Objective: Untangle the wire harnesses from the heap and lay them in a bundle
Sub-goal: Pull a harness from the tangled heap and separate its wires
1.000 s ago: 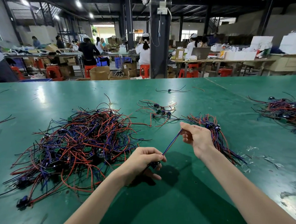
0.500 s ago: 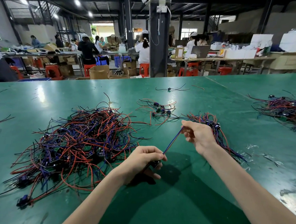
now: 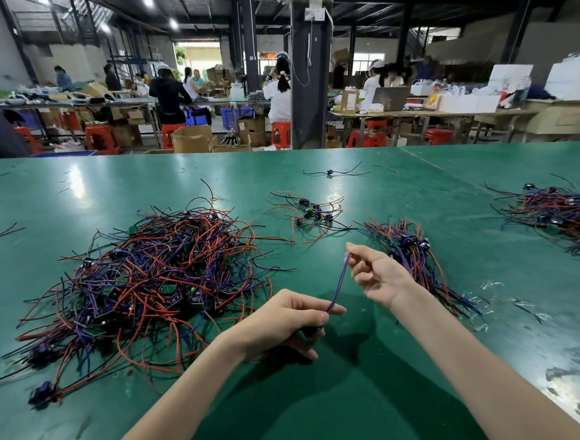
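Between the left grip [image 3: 285, 319] and the right grip [image 3: 377, 277], a single wire harness [image 3: 340, 281] is held stretched above the green surface [image 3: 337, 412], apart from the heap [image 3: 161, 279] lying left of the left grip. Trouble is judged likeliest at the laying-down. If the thin wires are let slip from the right grip too soon, the harness could be caught again in the heap. It could also be dropped crosswise on the bundle [image 3: 419, 263] just behind the right grip, spoiling its order. Both grips are nearly closed. The upper wire ends are pinched between thumb and forefinger of the right grip. The lower end, with what seems a dark connector, is enclosed by the curled fingers of the left grip.
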